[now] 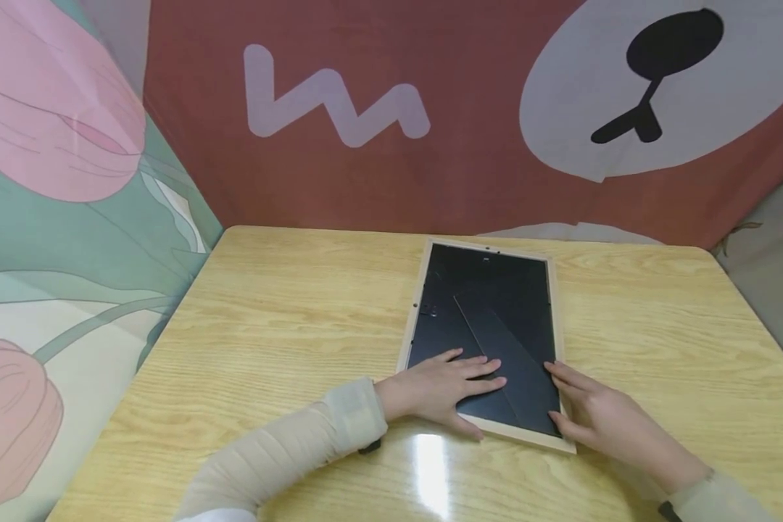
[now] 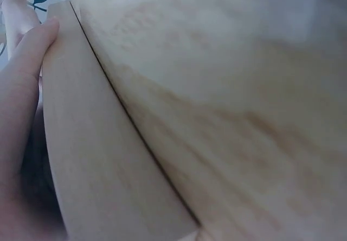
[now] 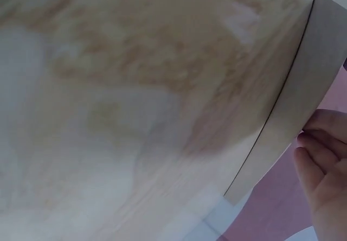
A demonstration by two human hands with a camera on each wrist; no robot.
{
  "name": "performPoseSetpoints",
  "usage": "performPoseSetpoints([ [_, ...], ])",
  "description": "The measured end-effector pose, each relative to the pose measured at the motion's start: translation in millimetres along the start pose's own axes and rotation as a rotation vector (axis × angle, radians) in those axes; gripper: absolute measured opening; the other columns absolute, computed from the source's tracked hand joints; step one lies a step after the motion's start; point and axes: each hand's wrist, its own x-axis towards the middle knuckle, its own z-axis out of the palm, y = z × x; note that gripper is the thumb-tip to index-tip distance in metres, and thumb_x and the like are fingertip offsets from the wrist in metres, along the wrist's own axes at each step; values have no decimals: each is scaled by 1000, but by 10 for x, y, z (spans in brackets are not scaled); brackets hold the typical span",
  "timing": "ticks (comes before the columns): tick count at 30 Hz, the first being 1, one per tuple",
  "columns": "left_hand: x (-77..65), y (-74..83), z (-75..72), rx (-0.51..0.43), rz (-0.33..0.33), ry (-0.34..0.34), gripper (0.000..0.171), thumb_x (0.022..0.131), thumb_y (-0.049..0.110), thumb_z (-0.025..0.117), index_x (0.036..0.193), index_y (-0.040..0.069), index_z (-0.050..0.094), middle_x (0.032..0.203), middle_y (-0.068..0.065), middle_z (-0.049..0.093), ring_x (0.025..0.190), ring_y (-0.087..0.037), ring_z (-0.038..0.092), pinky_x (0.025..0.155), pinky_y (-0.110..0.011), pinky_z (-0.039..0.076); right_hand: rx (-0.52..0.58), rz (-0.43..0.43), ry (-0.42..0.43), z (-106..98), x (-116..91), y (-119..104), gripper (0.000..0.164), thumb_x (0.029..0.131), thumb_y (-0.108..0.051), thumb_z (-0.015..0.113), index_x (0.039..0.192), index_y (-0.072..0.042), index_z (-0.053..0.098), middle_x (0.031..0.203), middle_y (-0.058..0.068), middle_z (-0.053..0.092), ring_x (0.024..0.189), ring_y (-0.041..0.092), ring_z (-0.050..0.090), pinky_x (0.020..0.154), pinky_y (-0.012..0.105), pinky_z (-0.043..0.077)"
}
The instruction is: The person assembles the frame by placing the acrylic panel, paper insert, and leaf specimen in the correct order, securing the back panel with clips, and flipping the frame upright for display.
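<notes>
A picture frame [image 1: 557,319] with a pale wooden border lies face down on the table. Its black backing [image 1: 509,283] carries a diagonal stand flap [image 1: 496,337]. My left hand [image 1: 440,388] rests flat across the lower part of the backing, fingers spread, thumb over the near border. At the lower right edge, my right hand [image 1: 603,417] touches the frame with its fingertips and thumb, which stay apart. The left wrist view has the thumb [image 2: 40,48] against the frame's side [image 2: 103,143]. In the right wrist view, bent fingers [image 3: 320,151] meet the side [image 3: 303,89].
The light wood-grain table [image 1: 287,312] extends to both sides of the frame. A red cloth [image 1: 339,188] with a cartoon print hangs behind its far edge. Flower-printed cloth [image 1: 72,239] hangs on the left, and a grey cloth [image 1: 763,246] on the right.
</notes>
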Motion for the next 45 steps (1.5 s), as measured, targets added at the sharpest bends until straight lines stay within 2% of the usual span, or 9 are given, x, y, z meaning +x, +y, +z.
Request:
performPoseSetpoints([
  [5, 11, 7, -7, -11, -1, -3, 85, 86, 74, 42, 153, 33, 9, 162, 10, 2, 150, -7, 7, 125, -37, 11, -12, -12, 49, 7, -16, 31, 55, 71, -29, 81, 111, 7, 68, 128, 19, 60, 102, 33, 67, 66, 33, 59],
  [10, 2, -13, -17, -107, 7, -21, 78, 90, 70, 37, 153, 35, 7, 161, 12, -1, 149, -5, 3, 125, -38, 7, 4, 18, 102, 15, -21, 52, 73, 69, -26, 84, 129, 4, 56, 126, 17, 62, 120, 32, 57, 75, 39, 58],
  [12, -7, -28, -16, -137, 12, -23, 75, 92, 68, 36, 152, 35, 7, 161, 13, -2, 149, -5, 2, 125, -38, 6, 8, 30, 112, 13, -13, 40, 68, 70, -24, 83, 127, 3, 57, 129, 16, 60, 124, 32, 54, 81, 43, 57],
  [16, -25, -42, 1, -129, 13, -19, 76, 92, 69, 34, 152, 35, 3, 161, 12, -4, 149, -6, 1, 125, -39, 5, -2, 22, 123, -15, 43, -21, 45, 75, -20, 79, 110, 6, 68, 135, 21, 52, 121, 41, 53, 87, 51, 52],
  [19, -39, -22, 11, -103, -5, -15, 78, 91, 71, 31, 152, 35, -2, 161, 11, -8, 150, -7, 1, 125, -40, 7, 29, 38, 102, -65, 107, -131, 44, 77, -16, 77, 112, 8, 66, 133, 23, 53, 117, 42, 55, 87, 50, 53],
  [24, -55, 18, 9, -88, -29, 4, 81, 91, 70, 32, 153, 32, -3, 162, 9, -8, 150, -12, 5, 124, -42, 12, 148, 12, 91, -120, 234, -369, 34, 77, -11, 77, 108, 0, 67, 109, 12, 64, 96, 23, 65, 76, 37, 58],
  [29, -68, 33, 5, -86, -50, 9, 82, 91, 70, 33, 154, 28, 1, 162, 8, -4, 151, -15, 6, 124, -42, 15, 330, 30, -15, -138, 349, -492, 20, 81, -14, 74, 97, -7, 65, 89, -2, 62, 73, 2, 56, 62, 19, 52],
  [37, -202, -55, 23, -74, -126, -15, 84, 88, 75, 33, 154, 30, 8, 163, 1, -1, 151, -21, 0, 124, -46, 10, 567, 63, -167, -62, 509, -414, 25, 82, -25, 74, 95, -7, 62, 83, -3, 59, 72, -4, 50, 61, 18, 49],
  [45, -308, -168, 71, -94, -103, -21, 82, 88, 73, 37, 153, 34, 7, 163, 1, -3, 151, -24, -2, 123, -51, 8, 546, 40, -263, -17, 585, -416, 37, 73, -34, 80, 94, -9, 61, 83, -4, 51, 72, 0, 43, 61, 18, 43],
])
